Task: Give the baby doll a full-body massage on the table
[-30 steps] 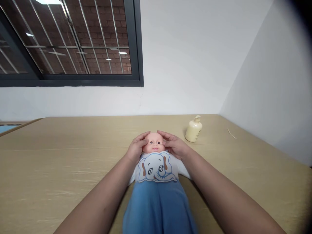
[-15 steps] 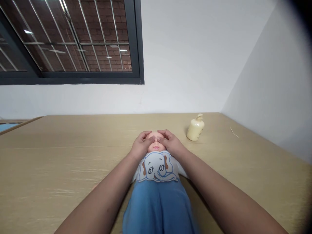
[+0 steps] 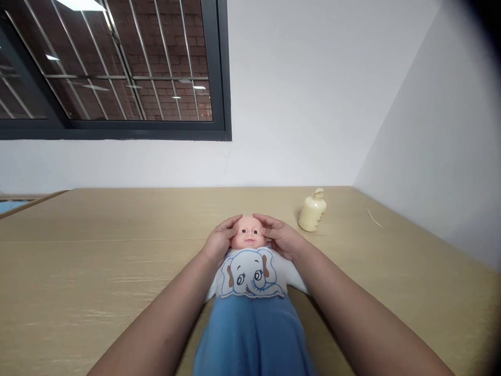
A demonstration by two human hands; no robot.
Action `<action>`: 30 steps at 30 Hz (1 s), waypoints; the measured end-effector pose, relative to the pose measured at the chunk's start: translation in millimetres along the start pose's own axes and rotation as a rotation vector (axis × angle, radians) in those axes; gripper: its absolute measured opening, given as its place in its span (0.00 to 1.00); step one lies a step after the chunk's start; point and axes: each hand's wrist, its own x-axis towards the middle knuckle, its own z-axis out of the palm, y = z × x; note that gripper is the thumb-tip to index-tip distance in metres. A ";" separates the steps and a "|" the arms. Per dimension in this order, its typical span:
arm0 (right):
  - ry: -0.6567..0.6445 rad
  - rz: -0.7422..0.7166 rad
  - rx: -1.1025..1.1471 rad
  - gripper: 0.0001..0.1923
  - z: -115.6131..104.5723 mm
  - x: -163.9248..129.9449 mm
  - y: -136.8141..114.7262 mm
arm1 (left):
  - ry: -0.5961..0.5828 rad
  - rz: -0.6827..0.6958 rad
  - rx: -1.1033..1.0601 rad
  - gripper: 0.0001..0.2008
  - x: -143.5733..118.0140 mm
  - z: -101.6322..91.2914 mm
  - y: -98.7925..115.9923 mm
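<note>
While the doll (image 3: 250, 261) lies on its back on the desk (image 3: 97, 261), with the head pointing away from the person, both hands rest on the sides of its head. The left hand (image 3: 219, 241) cups the left side of the head, and its fingers (image 3: 230, 224) curve over the temple, touching it. The right hand (image 3: 279, 237) does the same on the other side, with the fingers (image 3: 263, 219) bent over the forehead edge. The face stays uncovered between the two hands. The doll wears a white shirt with an elephant picture and blue trousers. A cream bottle (image 3: 312, 211) stands on the desk near the right hand, apart from it, close to the wall (image 3: 313, 104). A window (image 3: 109, 68) with bars is above the desk on the left.
</note>
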 end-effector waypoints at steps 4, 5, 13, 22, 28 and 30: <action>0.035 -0.085 -0.082 0.27 2.1 3.5 6.2 | -0.028 0.037 0.028 0.23 0.2 -1.2 -1.2; 0.063 -0.133 -0.134 0.26 3.6 5.1 8.2 | -0.031 0.060 0.050 0.23 0.4 -1.0 -1.5; 0.231 -0.303 -0.535 0.26 13.8 11.3 13.3 | 0.000 0.175 0.299 0.27 -1.2 7.4 2.7; 0.194 -0.346 -0.459 0.21 10.7 12.1 13.8 | 0.004 0.189 0.267 0.27 -2.0 5.3 2.3; 0.125 -0.227 -0.211 0.23 4.6 11.0 12.3 | -0.016 0.116 0.086 0.25 3.3 -2.7 -2.2; 0.097 -0.142 -0.129 0.25 3.6 7.2 7.8 | -0.009 0.110 0.073 0.24 3.1 -2.8 -1.8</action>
